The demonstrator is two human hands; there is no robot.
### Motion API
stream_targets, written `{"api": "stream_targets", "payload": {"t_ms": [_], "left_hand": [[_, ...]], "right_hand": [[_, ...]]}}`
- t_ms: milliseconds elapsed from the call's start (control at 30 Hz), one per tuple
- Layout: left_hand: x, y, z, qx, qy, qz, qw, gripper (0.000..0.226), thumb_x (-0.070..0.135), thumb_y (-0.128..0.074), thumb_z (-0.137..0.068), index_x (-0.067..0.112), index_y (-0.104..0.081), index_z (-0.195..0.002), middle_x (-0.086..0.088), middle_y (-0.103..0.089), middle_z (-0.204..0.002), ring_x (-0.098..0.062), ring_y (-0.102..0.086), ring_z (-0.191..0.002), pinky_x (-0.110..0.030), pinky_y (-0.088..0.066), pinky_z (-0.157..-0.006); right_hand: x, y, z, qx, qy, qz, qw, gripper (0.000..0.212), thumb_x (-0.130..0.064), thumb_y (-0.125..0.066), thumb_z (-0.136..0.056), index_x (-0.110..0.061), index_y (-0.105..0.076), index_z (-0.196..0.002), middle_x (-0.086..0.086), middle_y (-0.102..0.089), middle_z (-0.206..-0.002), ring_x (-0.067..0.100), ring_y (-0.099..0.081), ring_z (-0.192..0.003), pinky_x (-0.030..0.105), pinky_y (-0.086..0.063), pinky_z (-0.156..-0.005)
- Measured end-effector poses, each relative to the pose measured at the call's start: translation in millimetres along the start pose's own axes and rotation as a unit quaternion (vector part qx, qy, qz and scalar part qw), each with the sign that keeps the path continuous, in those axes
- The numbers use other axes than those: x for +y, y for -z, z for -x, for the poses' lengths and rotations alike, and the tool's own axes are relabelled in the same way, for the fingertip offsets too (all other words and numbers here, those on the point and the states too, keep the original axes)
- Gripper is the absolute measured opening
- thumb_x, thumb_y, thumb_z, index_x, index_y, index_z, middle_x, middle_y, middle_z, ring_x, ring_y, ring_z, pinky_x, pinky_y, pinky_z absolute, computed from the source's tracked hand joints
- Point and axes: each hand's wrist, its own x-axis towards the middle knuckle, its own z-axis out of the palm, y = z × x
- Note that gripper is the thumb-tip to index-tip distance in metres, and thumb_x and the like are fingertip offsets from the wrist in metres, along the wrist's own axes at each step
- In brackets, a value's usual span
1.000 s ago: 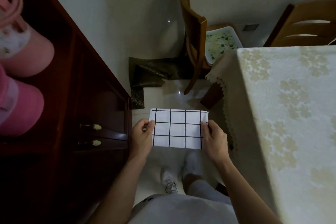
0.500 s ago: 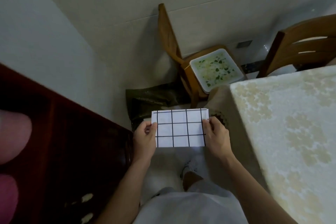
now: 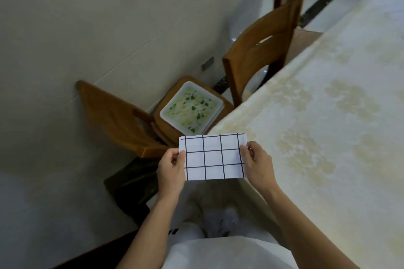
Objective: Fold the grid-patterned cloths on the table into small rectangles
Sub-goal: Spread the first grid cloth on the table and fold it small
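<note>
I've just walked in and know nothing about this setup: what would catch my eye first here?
Most striking is the white grid-patterned cloth, folded into a small rectangle and held up in the air by the left hand and right hand at its short edges. Behind it, white square plates sit stacked on a wooden chair, and a table under a pale floral cover fills the right.

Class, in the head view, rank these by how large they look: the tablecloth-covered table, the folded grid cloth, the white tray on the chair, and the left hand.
1. table
2. and 3. folded grid cloth and white tray: look alike, and the cloth is nearer, so unranked
4. left hand
</note>
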Motion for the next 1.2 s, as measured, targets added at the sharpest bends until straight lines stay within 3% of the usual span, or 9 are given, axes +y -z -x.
{"api": "stream_targets", "payload": {"t_ms": [167, 300, 433, 600, 767, 933, 1200], "left_hand": [[24.5, -49.1, -26.5, -0.081, -0.022, -0.043, 0.996, 0.013, 0.027, -0.057, -0.098, 0.02, -0.065, -0.09, -0.002, -0.07, -0.088, -0.022, -0.066, -0.086, -0.045, -0.054, -0.078], [37.7, -86.7, -43.2, -0.154, -0.036, -0.083, 0.984, 0.016, 0.03, -0.057, -0.098, 0.018, -0.066, -0.103, -0.002, -0.07, -0.098, -0.021, -0.065, -0.093, -0.046, -0.056, -0.084], [50.8, -114.1, -57.6, -0.227, -0.074, -0.108, 0.965, 0.014, 0.027, -0.055, -0.099, 0.017, -0.064, -0.101, -0.001, -0.066, -0.099, -0.016, -0.061, -0.092, -0.031, -0.048, -0.073], [62.1, -137.2, -78.6, -0.299, -0.105, -0.15, 0.937, 0.015, 0.026, -0.056, -0.099, 0.014, -0.066, -0.096, 0.002, -0.066, -0.095, -0.011, -0.059, -0.089, -0.024, -0.045, -0.069], [70.6, -151.7, -95.0, -0.326, -0.123, -0.176, 0.921, 0.007, 0.023, -0.06, -0.097, 0.021, -0.065, -0.092, 0.01, -0.064, -0.088, -0.003, -0.057, -0.086, -0.017, -0.042, -0.068], [65.4, -163.9, -115.2, -0.345, -0.105, -0.212, 0.908, 0.005, 0.023, -0.065, -0.094, 0.019, -0.068, -0.096, 0.012, -0.065, -0.086, -0.008, -0.061, -0.087, -0.027, -0.047, -0.081], [46.5, -174.7, -128.3, -0.33, -0.103, -0.261, 0.901, 0.02, 0.025, -0.071, -0.09, 0.012, -0.073, -0.105, 0.011, -0.065, -0.083, -0.013, -0.065, -0.09, -0.035, -0.055, -0.087]], "right_hand": [[22.0, 32.8, -1.9, 0.069, -0.059, -0.043, 0.995, 0.032, -0.032, -0.045, -0.104, -0.013, -0.051, -0.079, -0.004, -0.054, -0.066, 0.012, -0.045, -0.058, 0.025, -0.03, -0.053], [36.7, 49.9, 4.8, 0.125, -0.108, -0.075, 0.983, 0.034, -0.029, -0.047, -0.104, -0.02, -0.042, -0.071, -0.008, -0.039, -0.056, 0.008, -0.035, -0.051, 0.022, -0.027, -0.049], [42.8, 57.8, 8.8, 0.165, -0.144, -0.072, 0.973, 0.034, -0.027, -0.048, -0.104, -0.027, -0.04, -0.07, -0.008, -0.04, -0.058, 0.008, -0.034, -0.051, 0.022, -0.029, -0.051], [49.2, 56.5, 12.4, 0.198, -0.19, -0.075, 0.959, 0.032, -0.028, -0.049, -0.103, -0.026, -0.044, -0.072, -0.006, -0.045, -0.061, 0.011, -0.039, -0.054, 0.022, -0.03, -0.051], [52.8, 46.4, 6.4, 0.219, -0.248, -0.068, 0.941, 0.029, -0.03, -0.051, -0.103, -0.022, -0.051, -0.075, -0.005, -0.051, -0.065, 0.009, -0.044, -0.058, 0.019, -0.036, -0.053], [58.3, 35.0, -6.4, 0.238, -0.3, -0.064, 0.922, 0.023, -0.033, -0.053, -0.101, -0.019, -0.061, -0.085, -0.009, -0.059, -0.074, 0.004, -0.053, -0.067, 0.014, -0.036, -0.055], [73.9, 22.4, -17.0, 0.242, -0.359, -0.094, 0.896, 0.027, -0.035, -0.059, -0.099, -0.013, -0.07, -0.088, -0.002, -0.066, -0.075, 0.011, -0.059, -0.072, 0.025, -0.04, -0.058]]}}
